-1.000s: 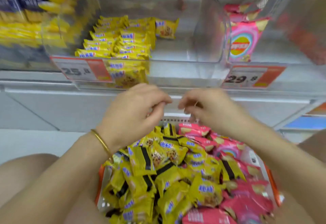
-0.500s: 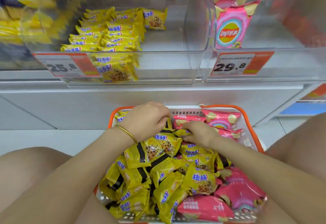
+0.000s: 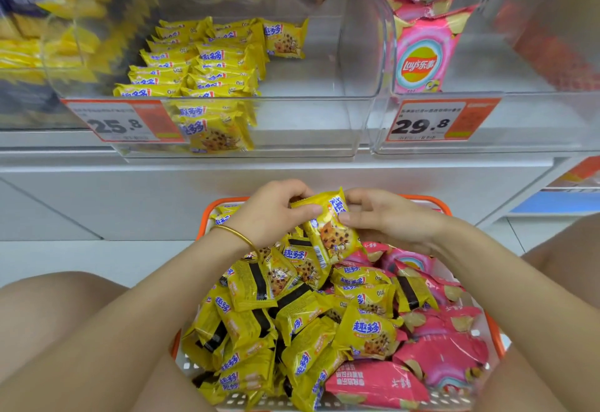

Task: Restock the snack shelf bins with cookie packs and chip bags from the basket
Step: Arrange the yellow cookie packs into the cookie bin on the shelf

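- The orange-rimmed basket (image 3: 431, 202) sits closest, between the person's knees. It is heaped with yellow cookie packs (image 3: 367, 330) on the left and in the middle, and with pink chip bags (image 3: 373, 382) along the right side and front corner.
- Over the far end of the basket, both hands hold one yellow cookie pack (image 3: 331, 229), lifted just clear of the heap and tilted.
- The left hand (image 3: 272, 213) is clenched round the pack's upper left corner, with its thumb lying across the front. A gold bangle (image 3: 240, 236) circles that wrist.
- The right hand (image 3: 386, 220) pinches the pack's right edge between fingertips and thumb.
- Beyond the hands runs the white shelf (image 3: 292, 168), carrying clear plastic bins.
- The left clear bin (image 3: 308, 125) holds rows of matching cookie packs (image 3: 201, 64) filling its left half. A price tag reading 25.8 (image 3: 117, 122) is on its front.
- The right clear bin (image 3: 519, 125) holds upright pink Lay's chip bags (image 3: 422, 57) against its left wall. Its price tag reads 29.8 (image 3: 431, 122).
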Motion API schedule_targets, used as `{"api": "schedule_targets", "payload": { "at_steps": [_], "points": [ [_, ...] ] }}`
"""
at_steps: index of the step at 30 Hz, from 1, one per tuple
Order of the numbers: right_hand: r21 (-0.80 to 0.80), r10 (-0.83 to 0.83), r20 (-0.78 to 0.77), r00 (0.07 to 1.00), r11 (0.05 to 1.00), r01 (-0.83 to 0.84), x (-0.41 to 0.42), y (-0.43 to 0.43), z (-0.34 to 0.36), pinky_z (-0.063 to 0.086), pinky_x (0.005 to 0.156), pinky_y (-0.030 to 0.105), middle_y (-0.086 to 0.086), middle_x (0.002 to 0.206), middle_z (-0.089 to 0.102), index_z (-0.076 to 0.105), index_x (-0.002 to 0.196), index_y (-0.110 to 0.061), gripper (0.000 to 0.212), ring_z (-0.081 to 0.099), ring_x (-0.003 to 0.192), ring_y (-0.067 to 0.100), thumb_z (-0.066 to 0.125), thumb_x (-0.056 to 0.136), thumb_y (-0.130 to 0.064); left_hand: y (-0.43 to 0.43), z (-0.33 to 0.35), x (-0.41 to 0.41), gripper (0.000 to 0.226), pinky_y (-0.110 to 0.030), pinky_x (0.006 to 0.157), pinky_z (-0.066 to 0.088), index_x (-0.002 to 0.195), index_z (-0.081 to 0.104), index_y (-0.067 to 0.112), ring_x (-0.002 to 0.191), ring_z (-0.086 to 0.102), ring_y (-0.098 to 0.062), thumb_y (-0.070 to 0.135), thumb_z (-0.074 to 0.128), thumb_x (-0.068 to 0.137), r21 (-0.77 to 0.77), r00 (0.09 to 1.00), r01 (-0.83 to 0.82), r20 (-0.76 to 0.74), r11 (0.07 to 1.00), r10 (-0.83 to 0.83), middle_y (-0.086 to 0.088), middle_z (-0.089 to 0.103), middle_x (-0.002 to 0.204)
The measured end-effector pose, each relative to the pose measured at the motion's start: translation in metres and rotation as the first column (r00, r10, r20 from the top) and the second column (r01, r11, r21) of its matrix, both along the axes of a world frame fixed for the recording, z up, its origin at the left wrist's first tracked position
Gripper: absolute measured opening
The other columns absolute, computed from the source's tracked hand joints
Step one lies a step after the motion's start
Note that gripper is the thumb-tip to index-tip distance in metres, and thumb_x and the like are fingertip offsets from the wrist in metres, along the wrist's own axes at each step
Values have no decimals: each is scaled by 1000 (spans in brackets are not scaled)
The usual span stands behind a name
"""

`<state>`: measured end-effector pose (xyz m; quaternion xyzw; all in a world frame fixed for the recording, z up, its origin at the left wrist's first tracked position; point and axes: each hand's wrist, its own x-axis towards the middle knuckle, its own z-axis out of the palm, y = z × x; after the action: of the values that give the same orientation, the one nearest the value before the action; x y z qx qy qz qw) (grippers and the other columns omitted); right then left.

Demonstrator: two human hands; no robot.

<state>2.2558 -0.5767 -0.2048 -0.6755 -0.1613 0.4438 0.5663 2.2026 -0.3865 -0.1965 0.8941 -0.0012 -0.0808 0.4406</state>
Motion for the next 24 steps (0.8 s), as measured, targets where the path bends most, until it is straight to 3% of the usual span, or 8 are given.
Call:
{"api": "schedule_targets", "payload": {
  "at_steps": [2,4,8,11,14,17,20,24],
  "points": [
    [16,-66,-32,997,998,67,0,-1,4,48,92,40,14,107,61,53,117,-7,23,58,97,24,45,96,-12,2,3,0,11,-34,64,53,79,59,22,57,57,-11,18,63,88,-68,998,-60,2,996,60,2,59,69],
    [23,-97,-22,995,995,97,-1,-2,12,54,82,37,12,101,64,52,117,-3,28,63,90,21,49,93,-18,4,7,-1,9,-31,62,53,80,59,18,55,56,-6,16,63,88,-117,994,-108,10,987,110,1,59,70],
    [-42,-74,208,975,996,84,-11,2,38,55,61,23,10,94,70,55,110,-4,28,68,77,15,64,84,-9,3,22,-6,6,-34,61,55,86,62,8,61,60,-13,14,62,88,-191,987,-138,52,972,150,-15,65,81],
    [-11,-97,328,940,994,107,-14,10,77,57,59,26,8,82,71,59,98,-6,26,67,69,17,70,74,-11,8,51,-5,9,-19,50,48,82,61,18,53,53,1,12,61,88,-242,955,-140,222,960,195,-1,60,73],
    [56,-154,461,874,988,145,-4,27,130,53,51,24,7,71,69,63,89,-3,32,63,59,16,71,67,-26,29,90,7,7,-17,57,45,90,61,16,63,54,0,17,55,93,-264,803,-255,479,930,356,9,57,78],
    [60,-224,687,691,966,253,30,58,168,56,54,28,5,67,69,66,86,-1,24,64,53,10,72,80,-23,57,111,27,15,-17,70,41,93,64,12,79,53,-8,19,51,91,-4,702,-402,641,916,311,6,57,85],
    [-159,-80,846,527,906,393,84,103,174,59,64,37,13,77,67,67,89,2,24,69,70,25,71,81,-21,80,109,48,38,-34,88,44,100,68,13,100,56,-24,34,41,85,393,800,-405,589,826,112,-3,65,100],
    [-444,275,889,365,708,549,150,149,140,46,70,34,15,93,58,54,75,-5,13,63,99,34,64,80,-11,87,103,57,56,-43,95,43,116,64,19,118,51,-28,45,29,81,570,887,-336,458,750,49,-6,62,123]
  ]
}}
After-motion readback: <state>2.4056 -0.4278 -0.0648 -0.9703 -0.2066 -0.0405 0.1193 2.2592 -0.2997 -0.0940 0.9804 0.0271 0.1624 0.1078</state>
